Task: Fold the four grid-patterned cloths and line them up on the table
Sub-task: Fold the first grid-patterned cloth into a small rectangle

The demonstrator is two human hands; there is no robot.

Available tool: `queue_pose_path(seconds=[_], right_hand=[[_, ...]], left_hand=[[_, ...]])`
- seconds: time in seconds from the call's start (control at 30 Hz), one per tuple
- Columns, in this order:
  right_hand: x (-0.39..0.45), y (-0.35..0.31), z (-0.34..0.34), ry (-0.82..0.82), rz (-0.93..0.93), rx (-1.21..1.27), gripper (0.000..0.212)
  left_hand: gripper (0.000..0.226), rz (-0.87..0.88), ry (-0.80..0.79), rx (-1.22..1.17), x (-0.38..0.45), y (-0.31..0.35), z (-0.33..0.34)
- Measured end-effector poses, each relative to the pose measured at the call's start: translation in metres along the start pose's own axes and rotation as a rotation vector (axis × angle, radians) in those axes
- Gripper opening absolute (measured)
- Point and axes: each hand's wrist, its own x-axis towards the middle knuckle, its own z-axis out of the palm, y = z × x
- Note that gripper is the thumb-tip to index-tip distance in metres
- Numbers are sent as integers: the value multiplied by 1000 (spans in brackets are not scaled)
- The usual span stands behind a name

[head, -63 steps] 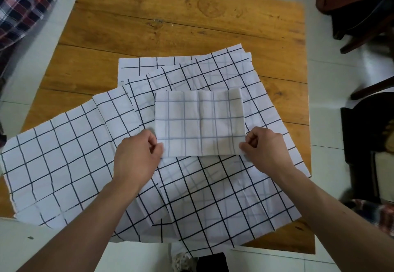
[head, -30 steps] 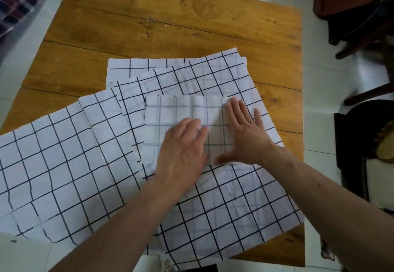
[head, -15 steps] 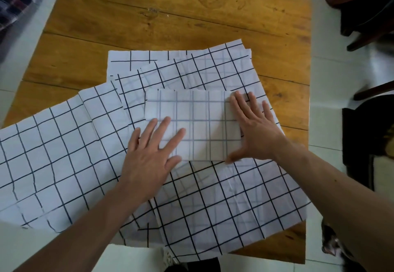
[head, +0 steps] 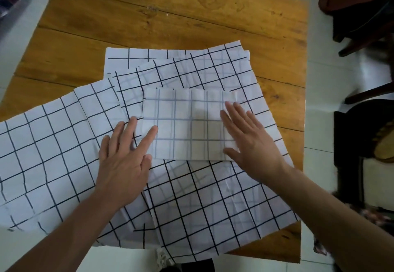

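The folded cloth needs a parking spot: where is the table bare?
Bare wood runs across the table's far side beyond the unfolded cloths, plus a strip along the right edge. The near half is crowded: the folded cloth lies on them under both hands.

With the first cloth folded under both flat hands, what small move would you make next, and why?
Probably lift the folded cloth and set it on the bare table beyond the pile. It looks fully folded, both the left hand and right hand lie flat on it, and it rests on the unfolded cloths.
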Motion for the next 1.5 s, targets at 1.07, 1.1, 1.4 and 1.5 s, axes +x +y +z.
queue_pose_path(seconds=[1.07, 1.1, 1.4, 1.5], right_hand=[[0, -57, 27, 226, 133, 262, 50], [0, -58, 29, 233, 147, 274, 52], [2, -57, 30, 204, 203, 292, 63], [1, -58, 31, 206, 217, 302, 63]], left_hand=[[57, 434, -4, 216, 28, 1, -34], [55, 430, -3, 226, 28, 2, -34], [59, 484, 94, 207, 22, 8, -21], [50, 453, 179, 135, 24, 4, -17]])
